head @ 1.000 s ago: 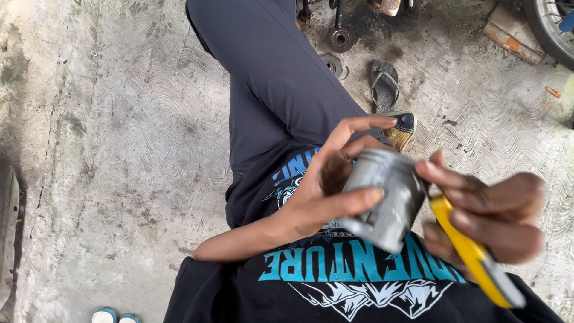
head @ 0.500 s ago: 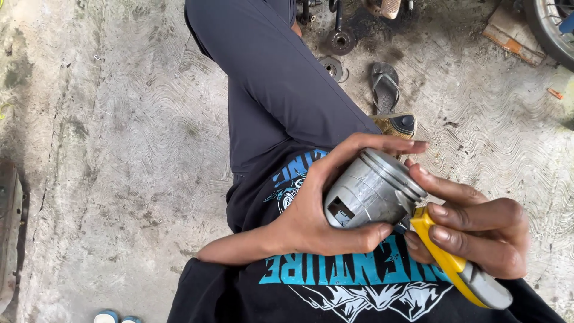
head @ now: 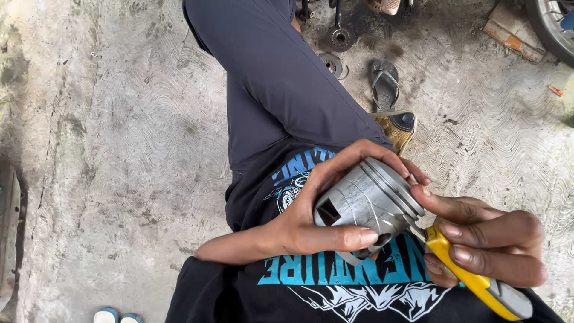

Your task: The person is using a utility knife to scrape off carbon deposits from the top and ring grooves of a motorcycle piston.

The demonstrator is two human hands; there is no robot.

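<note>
I am gripping the grey metal piston (head: pixel 368 206) in my left hand (head: pixel 317 221), thumb along its underside and fingers curling over its ringed crown, so that hand is closed around it. The piston is sitting just above my lap, against the dark printed shirt (head: pixel 335 281). Compared with a second ago, I have been rolling the piston: then its skirt was hanging downward, and now it is lying tilted with the square cut-out in the skirt facing me and the crown pointing away to the right. My right hand (head: pixel 484 245) is wrapped around a yellow-handled tool (head: pixel 472 278), whose tip is now meeting the piston's lower edge just beside the crown; I cannot tell what kind of tip it has. In my judgement this turn is bringing the grooved end within reach of the tool. Beyond the piston, well apart on the concrete floor (head: pixel 119 149), a sandal (head: pixel 384 81) is lying near some round metal parts (head: pixel 339 39).
</note>
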